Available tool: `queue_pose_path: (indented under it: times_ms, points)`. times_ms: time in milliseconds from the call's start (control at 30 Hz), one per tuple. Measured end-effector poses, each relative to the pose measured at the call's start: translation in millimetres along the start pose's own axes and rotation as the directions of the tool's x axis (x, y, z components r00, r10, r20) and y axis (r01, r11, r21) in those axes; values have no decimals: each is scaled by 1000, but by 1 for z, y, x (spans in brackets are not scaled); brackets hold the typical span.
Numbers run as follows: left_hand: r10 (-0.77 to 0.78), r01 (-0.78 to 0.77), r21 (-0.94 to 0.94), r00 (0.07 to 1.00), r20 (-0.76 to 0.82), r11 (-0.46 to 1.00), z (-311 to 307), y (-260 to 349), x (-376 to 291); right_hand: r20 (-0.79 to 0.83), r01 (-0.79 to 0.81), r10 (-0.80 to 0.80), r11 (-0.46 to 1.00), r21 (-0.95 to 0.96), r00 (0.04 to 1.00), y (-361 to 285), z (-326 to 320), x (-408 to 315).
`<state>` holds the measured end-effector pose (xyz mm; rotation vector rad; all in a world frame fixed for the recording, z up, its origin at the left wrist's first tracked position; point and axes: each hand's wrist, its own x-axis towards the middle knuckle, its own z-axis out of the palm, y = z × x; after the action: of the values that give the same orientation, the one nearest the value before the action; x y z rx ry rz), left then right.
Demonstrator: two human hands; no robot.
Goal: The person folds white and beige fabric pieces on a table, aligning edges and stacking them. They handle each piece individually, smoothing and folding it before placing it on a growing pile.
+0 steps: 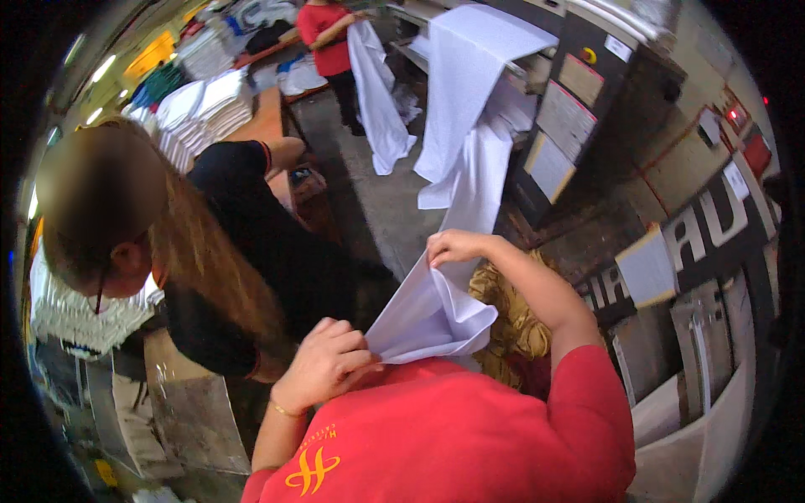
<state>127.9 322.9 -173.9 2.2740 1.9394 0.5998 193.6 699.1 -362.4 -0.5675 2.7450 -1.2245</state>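
A length of white cloth stretches between my two hands in front of my red shirt. My left hand, with a thin bracelet at the wrist, grips its near edge close to my chest. Farther out, my right hand pinches the upper edge between thumb and fingers. Between the hands the cloth sags into a loose fold. Beyond my right hand white fabric runs on towards the machine; whether it is all one piece I cannot tell. Beneath my right forearm lies a bundle of gold fabric.
A person in black stands close on my left. Farther off, a person in red holds a hanging white cloth. White sheeting drapes from a large machine with papers on its side. Folded white linens are stacked on a table.
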Motion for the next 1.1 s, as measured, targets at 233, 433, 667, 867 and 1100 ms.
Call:
queue_pose_path:
  times_ms: [233, 433, 667, 867, 1100]
  points:
    - [-159, 296, 446, 934, -319, 845, -112, 38, -82, -283, -154, 120, 983, -98, 952, 63, -71, -15]
    - [-276, 630, 757, 769, -577, 173, -187, 108, -208, -463, -244, 232, 969, 34, 856, 70, -111, 11]
    - [-252, 663, 747, 717, -650, -40, -199, 121, -219, -717, -50, 101, 995, 91, 690, 52, -141, 53]
    - [-369, 683, 716, 708, -602, 143, -169, 63, -155, -661, -311, 329, 939, 149, 675, 86, -124, 24]
    - [-563, 845, 429, 533, -632, 318, -88, -43, -182, -733, -366, 389, 908, 203, 558, 57, -121, -86]
